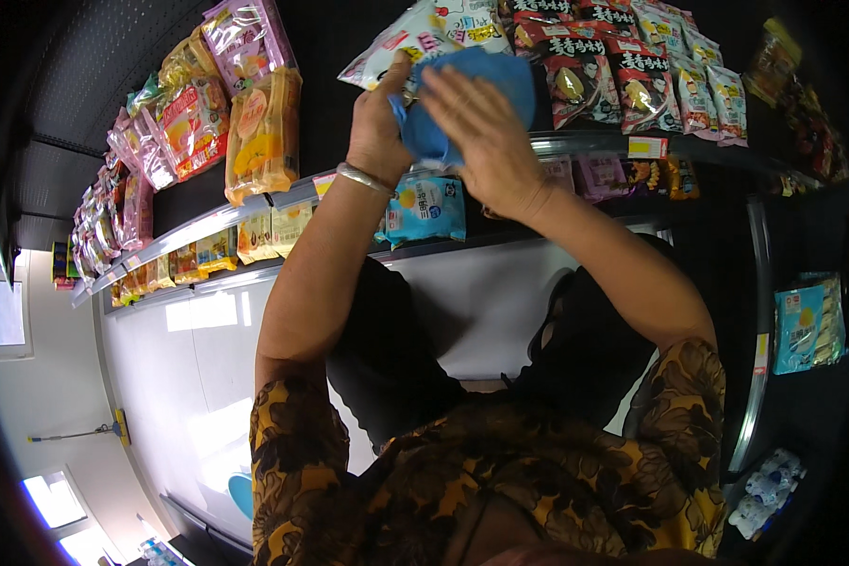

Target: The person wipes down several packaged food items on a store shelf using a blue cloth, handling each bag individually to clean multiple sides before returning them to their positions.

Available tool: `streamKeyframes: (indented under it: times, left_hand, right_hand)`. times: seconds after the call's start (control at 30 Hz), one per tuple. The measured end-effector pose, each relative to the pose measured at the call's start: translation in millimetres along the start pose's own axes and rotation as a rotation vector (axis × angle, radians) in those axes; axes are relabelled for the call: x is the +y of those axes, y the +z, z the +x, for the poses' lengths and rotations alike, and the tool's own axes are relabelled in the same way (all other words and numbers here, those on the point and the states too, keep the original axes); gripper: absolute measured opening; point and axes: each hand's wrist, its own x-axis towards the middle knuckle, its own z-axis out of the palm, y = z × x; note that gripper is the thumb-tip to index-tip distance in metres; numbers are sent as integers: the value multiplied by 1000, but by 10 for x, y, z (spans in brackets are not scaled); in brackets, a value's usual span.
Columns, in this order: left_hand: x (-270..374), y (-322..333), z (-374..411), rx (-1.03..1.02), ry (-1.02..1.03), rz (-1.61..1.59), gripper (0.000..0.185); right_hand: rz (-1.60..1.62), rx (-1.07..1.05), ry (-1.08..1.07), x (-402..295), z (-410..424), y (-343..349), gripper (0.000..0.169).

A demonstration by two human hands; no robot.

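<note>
A blue cloth [502, 78] lies between my two hands at the front of a black shop shelf. My left hand [382, 124], with a silver bangle at the wrist, pinches a white printed snack bag [389, 53] by its near edge, and a fold of the cloth touches its palm. Blurred and laid flat, my right hand [477, 117] presses on the cloth with its fingers together. Another white snack bag [474, 25] lies just behind the cloth. What lies under the cloth is hidden.
Red and black snack packets [580, 78] stand to the right, packaged bread [263, 134] to the left. A metal shelf edge [573, 145] with price tags runs below my hands. Blue bags [424, 209] sit on the lower shelf. A mop [117, 428] is on the floor at left.
</note>
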Motion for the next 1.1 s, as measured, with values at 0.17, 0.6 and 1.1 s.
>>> streamKeyframes:
  times: [0.17, 0.6, 1.1]
  left_hand:
    - [151, -178, 217, -28, 152, 67, 37]
    - [-220, 164, 592, 20, 376, 438, 50]
    - [-684, 152, 1006, 69, 300, 626, 46]
  right_hand:
    - [227, -213, -61, -145, -294, 122, 63]
    - [682, -646, 243, -544, -659, -213, 40]
    - [581, -564, 142, -366, -652, -231, 42]
